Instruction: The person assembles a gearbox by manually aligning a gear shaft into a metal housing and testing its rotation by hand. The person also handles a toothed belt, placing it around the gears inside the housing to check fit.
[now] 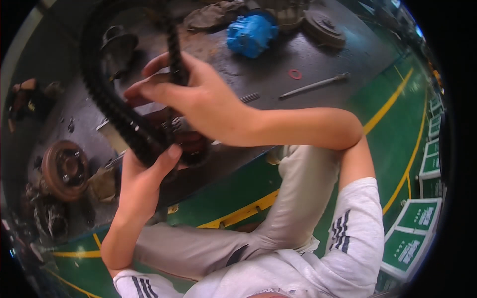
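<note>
Black toothed drive belt [107, 99] loops from top centre of frame down the left side to centre, held up off the dark work floor [258, 74] between both hands

Left hand [144, 181], lower-left centre: fingers wrapped around the bottom of the loop, thumb pressed over the outer face. Looks like the anchor grip that carries the belt's weight

Right hand [198, 97], centre: forearm crosses in from the right, fingers curled and closed over the other run of the belt, which passes up between them toward the top edge. Judging by the pose, this hand is keeping the loop taut and open so the toothed face can be seen

Around it on the floor:
- rusty brake drum [64, 169], left edge
- blue cast housing [251, 32], top centre
- second round metal disc [325, 27], top right of that
- small red ring [295, 74] and a long steel rod [314, 85], upper right
- reddish metal part right behind the belt, mostly hidden, can't tell what it is

Green painted floor with yellow lines [392, 99] on the right; green-white signs [417, 218] stacked along the right edge
</note>
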Tool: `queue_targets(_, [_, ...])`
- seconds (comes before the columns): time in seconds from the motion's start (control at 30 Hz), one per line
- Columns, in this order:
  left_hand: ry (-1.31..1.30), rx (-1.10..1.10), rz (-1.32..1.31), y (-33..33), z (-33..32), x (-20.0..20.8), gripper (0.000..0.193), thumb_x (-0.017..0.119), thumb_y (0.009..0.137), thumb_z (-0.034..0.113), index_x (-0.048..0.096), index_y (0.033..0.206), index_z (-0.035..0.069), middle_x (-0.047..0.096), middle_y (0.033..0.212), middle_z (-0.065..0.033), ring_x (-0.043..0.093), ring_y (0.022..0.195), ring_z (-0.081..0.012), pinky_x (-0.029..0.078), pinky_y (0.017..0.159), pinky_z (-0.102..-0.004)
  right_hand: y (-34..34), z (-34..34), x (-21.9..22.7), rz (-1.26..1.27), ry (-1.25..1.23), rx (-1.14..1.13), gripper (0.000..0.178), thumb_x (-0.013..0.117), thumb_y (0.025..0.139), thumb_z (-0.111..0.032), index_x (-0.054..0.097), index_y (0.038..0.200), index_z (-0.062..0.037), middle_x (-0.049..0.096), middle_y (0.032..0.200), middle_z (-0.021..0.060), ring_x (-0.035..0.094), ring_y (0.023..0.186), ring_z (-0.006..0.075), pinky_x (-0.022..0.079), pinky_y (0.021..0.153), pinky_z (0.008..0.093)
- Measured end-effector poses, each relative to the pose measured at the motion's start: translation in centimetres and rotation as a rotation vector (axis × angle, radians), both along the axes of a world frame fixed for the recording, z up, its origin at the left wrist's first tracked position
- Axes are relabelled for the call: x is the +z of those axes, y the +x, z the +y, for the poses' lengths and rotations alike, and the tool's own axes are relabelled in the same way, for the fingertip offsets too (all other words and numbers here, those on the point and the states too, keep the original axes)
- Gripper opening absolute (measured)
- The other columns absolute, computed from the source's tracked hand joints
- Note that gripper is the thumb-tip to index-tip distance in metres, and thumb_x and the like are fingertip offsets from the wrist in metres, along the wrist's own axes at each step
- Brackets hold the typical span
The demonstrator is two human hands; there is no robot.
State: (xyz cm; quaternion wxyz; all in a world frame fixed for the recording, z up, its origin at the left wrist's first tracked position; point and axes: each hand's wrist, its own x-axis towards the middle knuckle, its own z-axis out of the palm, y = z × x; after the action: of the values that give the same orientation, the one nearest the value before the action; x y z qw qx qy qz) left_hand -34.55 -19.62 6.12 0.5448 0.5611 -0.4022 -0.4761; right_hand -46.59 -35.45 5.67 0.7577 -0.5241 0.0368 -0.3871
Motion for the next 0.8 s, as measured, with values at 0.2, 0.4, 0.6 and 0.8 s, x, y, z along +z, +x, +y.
queue_targets(0.2, [0.01,-0.029,0.083,0.1,-0.4,1.8,0.057,0.078,0.103,0.021,0.055,0.149,-0.003,0.075,0.133,-0.0172,0.077,0.117,-0.0289,0.067,0.093,-0.0424,-0.4,0.6,1.1,0.08,0.116,-0.053,0.032,0.078,0.098,-0.02,0.064,0.118,0.0,0.074,0.114,0.011,0.071,0.103,0.0186,0.058,0.093,0.0335])
queue_targets(0.4, [0.083,-0.123,0.084,0.2,-0.4,0.9,0.05,0.08,0.098,0.005,0.058,0.143,-0.002,0.075,0.131,-0.0116,0.073,0.122,-0.0227,0.062,0.1,-0.0365,0.0,1.7,0.1,0.152,0.001,-0.064,0.032,0.065,0.106,-0.014,0.053,0.133,-0.0032,0.069,0.139,0.0165,0.072,0.118,0.0241,0.061,0.1,0.0397])
queue_targets(0.6, [0.13,-0.302,0.03,-1.0,-0.6,0.0,0.083,0.078,0.091,-0.006,0.031,0.159,-0.002,0.053,0.154,-0.0184,0.061,0.141,-0.027,0.052,0.119,-0.0433,0.2,3.3,-0.8,0.063,0.241,0.054,0.041,0.072,0.101,-0.015,0.05,0.131,0.0017,0.066,0.127,0.0159,0.067,0.113,0.0208,0.059,0.096,0.0361])
queue_targets(0.8, [0.183,-0.327,-0.224,-1.6,0.0,0.5,0.074,0.087,0.088,0.001,0.046,0.15,-0.005,0.074,0.126,-0.0133,0.072,0.125,-0.0243,0.058,0.11,-0.0421,-0.1,4.1,-0.5,0.226,-0.182,-0.039,0.084,0.098,0.083,-0.019,0.045,0.145,0.0006,0.062,0.135,0.0195,0.067,0.119,0.024,0.059,0.101,0.0384])
